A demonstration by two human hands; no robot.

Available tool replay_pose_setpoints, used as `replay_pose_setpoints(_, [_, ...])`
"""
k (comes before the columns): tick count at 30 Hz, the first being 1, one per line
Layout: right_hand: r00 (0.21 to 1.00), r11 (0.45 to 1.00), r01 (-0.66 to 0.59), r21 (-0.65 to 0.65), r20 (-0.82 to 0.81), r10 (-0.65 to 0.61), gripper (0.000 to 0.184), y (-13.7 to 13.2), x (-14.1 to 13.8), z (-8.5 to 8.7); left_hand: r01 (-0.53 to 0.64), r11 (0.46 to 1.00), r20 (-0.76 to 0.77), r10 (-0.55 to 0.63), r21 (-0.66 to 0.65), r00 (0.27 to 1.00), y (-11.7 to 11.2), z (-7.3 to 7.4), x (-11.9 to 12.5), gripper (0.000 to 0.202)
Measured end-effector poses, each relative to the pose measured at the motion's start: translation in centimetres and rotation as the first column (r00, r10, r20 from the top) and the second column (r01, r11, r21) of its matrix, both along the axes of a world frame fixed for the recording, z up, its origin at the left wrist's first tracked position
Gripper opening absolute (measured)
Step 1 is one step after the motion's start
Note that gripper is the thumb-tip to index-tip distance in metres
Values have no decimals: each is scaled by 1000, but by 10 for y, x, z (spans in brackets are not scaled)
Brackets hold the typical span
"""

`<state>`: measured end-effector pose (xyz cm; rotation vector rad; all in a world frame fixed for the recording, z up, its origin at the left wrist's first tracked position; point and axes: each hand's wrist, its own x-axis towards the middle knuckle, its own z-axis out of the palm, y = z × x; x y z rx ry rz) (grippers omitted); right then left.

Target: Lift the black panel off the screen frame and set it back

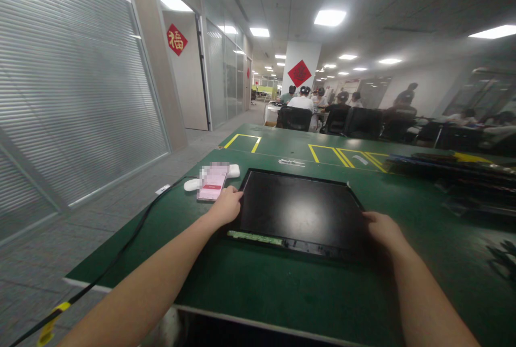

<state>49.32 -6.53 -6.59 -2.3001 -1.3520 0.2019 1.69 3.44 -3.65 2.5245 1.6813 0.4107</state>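
A black flat display panel (pixel 302 207) lies face up, or just above, the green table in front of me. Along its near edge runs a narrow green circuit board (pixel 255 237). My left hand (pixel 228 205) grips the panel's left edge, fingers curled over the frame. At the right edge, my right hand (pixel 382 227) is closed on the frame too, its fingers partly hidden. Just beyond my left hand a phone (pixel 213 184) with a lit pinkish screen rests on a white stand (pixel 233 170).
The green table (pixel 282 288) bears yellow tape outlines (pixel 258 145). Dark stacked panels (pixel 455 175) occupy its right side, with dark tangled items (pixel 502 261) nearer me. A black cable (pixel 133 234) crosses the left edge. Several people (pixel 301 102) sit at tables farther back.
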Motion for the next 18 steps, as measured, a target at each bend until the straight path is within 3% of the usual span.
replay_pose_setpoints(12, [1000,999,-11,48,-19,12,38,2,2,-5,23,1000,50,-23,7,998,7,-8,-3,41])
replay_pose_setpoints(18, [998,999,39,-7,-52,-39,39,1,-5,0,30,1000,59,-30,6,998,8,-11,-6,43])
